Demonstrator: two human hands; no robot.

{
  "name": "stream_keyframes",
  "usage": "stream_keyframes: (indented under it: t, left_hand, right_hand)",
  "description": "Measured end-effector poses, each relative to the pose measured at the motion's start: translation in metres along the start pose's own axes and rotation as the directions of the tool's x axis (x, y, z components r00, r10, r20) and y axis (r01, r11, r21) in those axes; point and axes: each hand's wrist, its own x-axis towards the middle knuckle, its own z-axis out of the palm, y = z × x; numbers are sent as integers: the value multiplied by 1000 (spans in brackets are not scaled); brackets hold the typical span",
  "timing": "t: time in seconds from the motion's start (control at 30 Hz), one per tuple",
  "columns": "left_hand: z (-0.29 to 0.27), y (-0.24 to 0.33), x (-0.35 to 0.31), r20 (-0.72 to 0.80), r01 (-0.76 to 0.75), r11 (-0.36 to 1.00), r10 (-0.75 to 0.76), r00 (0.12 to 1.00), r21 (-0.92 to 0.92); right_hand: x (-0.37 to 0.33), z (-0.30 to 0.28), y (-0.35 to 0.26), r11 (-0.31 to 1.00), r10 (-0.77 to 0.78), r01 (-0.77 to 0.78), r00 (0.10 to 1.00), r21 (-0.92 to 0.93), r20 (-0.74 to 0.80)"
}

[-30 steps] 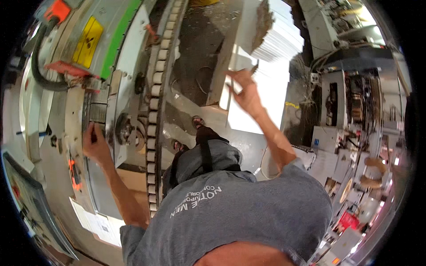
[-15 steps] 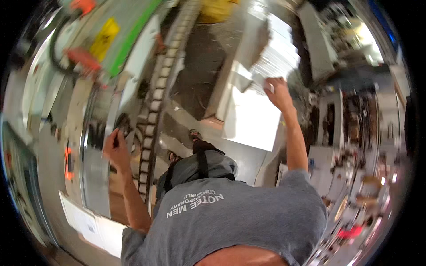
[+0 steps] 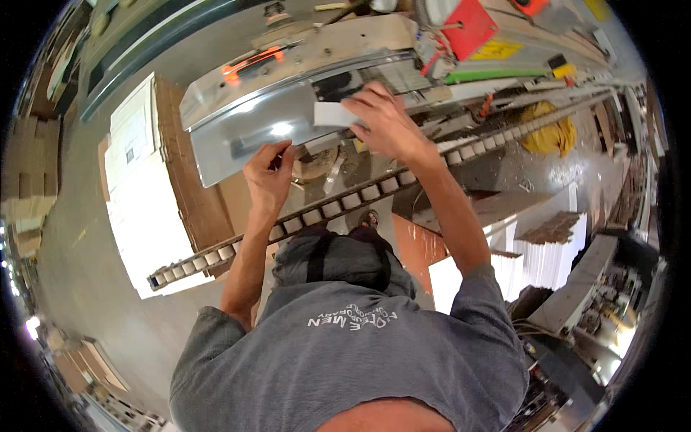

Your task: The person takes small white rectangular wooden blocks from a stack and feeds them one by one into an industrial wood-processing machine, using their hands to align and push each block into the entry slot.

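Observation:
My right hand (image 3: pixel 385 124) is above the machine, fingers closed on a small white strip (image 3: pixel 332 114), flat and roughly rectangular. The strip lies over the shiny metal guard (image 3: pixel 252 128), beside a dark opening in the machine. To the left, my left hand (image 3: pixel 269 170) hovers at the guard's near edge with thumb and fingers curled together. Whatever may be between those fingertips is too small to make out. The roller rail (image 3: pixel 331 209) passes below both hands, between the machine and my body.
Left of the machine stands a stack of white-faced boards (image 3: pixel 133 194). More white panels (image 3: pixel 551 263) stand at the right. A red plate (image 3: pixel 469 29) and an orange-handled tool (image 3: pixel 253 65) are on the machine. A yellow cloth or bag (image 3: pixel 551 129) lies beyond the rail.
The view has turned toward the machine. My right hand has left the white panels and brought the white strip over the metal guard. My left hand is still curled, now nearer the right.

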Motion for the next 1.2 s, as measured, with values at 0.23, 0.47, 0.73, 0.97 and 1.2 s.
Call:
stream_keyframes:
  t: [0.23, 0.47, 0.73, 0.97, 1.2]
  left_hand:
    - [-25, -29, -1, -15, 42, 996, -41, 999, 82]
    - [-5, -34, 47, -14, -53, 968, 58, 998, 246]
    - [23, -50, 89, 53, -176, 918, 169, 984, 354]
    - [43, -47, 101, 63, -279, 906, 273, 960, 320]
    - [104, -23, 113, 132, -340, 900, 316, 940, 271]
  right_hand:
    - [72, 60, 33, 977, -126, 111, 989, -182, -77]
    - [16, 68, -23, 724, 621, -464, 760, 511, -191]
    - [30, 100, -21, 748, 634, -478, 718, 460, -285]
    - [29, 97, -11, 768, 628, -490, 705, 414, -330]
    - [10, 79, 34, 802, 597, -503, 655, 323, -463]
